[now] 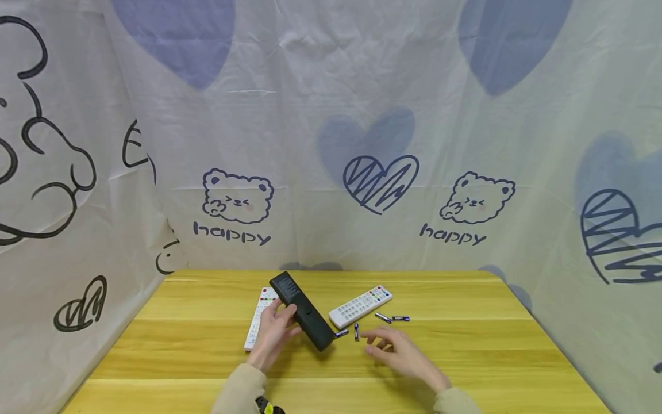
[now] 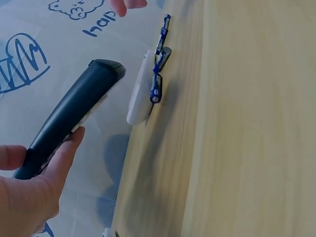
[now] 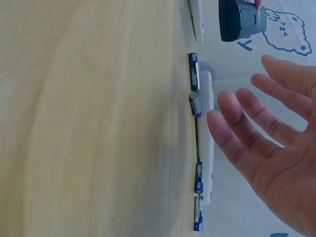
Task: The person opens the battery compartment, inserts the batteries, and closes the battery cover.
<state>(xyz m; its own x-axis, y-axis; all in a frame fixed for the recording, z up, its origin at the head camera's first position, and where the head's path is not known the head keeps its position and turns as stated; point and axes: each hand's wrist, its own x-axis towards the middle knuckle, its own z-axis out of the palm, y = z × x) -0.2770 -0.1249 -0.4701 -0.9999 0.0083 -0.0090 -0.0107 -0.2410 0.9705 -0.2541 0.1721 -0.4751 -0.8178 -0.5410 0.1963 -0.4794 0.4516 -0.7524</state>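
My left hand [image 1: 273, 332] grips a black remote control [image 1: 306, 315] near its middle, thumb on one side. It is held tilted above the table, its plain back facing up in the head view. In the left wrist view the thumb and fingers close around the lower end of the remote [image 2: 74, 116]. Over the table to the right, my right hand [image 1: 399, 352] holds nothing, and its fingers are spread and slightly bent in the right wrist view. Nearest to it is a blue battery [image 1: 356, 332]; another battery [image 1: 341, 333] lies beside the black remote's lower end.
A white remote [image 1: 361, 307] lies buttons up at the middle of the wooden table [image 1: 491, 345]. Two more batteries lie right of it, one slanted [image 1: 383, 317]. A second white remote [image 1: 253, 330] is partly hidden behind my left hand. A printed cloth [image 1: 310, 115] hangs behind.
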